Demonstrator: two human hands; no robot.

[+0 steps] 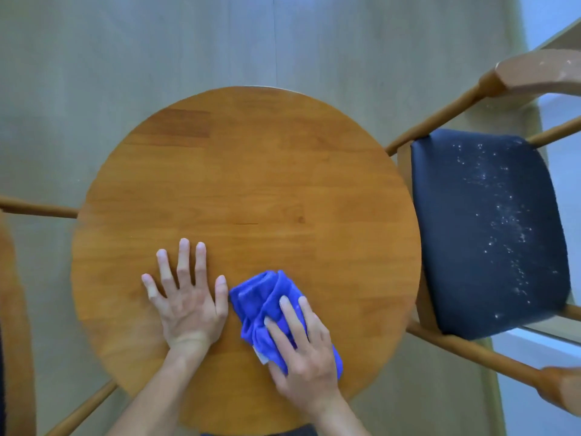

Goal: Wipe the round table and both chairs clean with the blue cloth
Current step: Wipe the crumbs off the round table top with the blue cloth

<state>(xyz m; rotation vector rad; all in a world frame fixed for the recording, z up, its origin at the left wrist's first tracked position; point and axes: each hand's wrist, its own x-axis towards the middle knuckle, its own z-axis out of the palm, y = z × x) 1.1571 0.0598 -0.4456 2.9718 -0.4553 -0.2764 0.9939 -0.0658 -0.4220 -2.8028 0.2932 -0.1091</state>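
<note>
Head view: at six o'clock our right hand [303, 350] presses flat on the bunched blue cloth [267, 306] on the round table [251, 171]; left hand [185, 297] spread beside it. At three o'clock, the chair [484, 228] crumbs could scatter if swept carelessly.

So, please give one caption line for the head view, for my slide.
Right hand presses the blue cloth on the round table; left hand lies flat beside it; chair seat speckled white.
</note>
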